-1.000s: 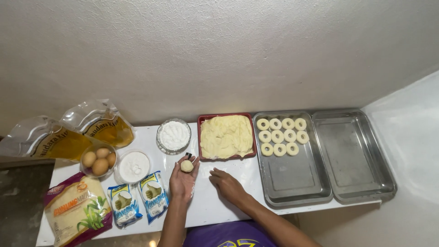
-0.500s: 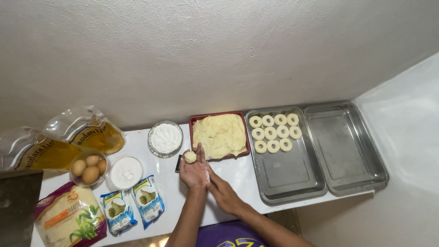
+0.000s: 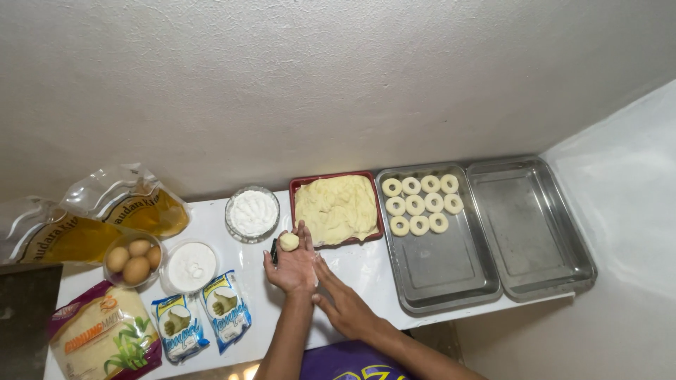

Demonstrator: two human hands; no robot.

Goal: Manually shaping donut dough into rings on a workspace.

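Right hand (image 3: 346, 304) half behind left hand (image 3: 292, 262)

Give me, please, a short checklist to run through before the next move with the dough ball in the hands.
1. Dough ball resting on the left hand: ok.
2. Right hand free, beside the left: ok.
3. Room in the steel tray below the dough rings: ok.
4. Second steel tray bare: ok.
5. Dough left in the red tray: ok.
6. Ball smooth all round: cannot tell.
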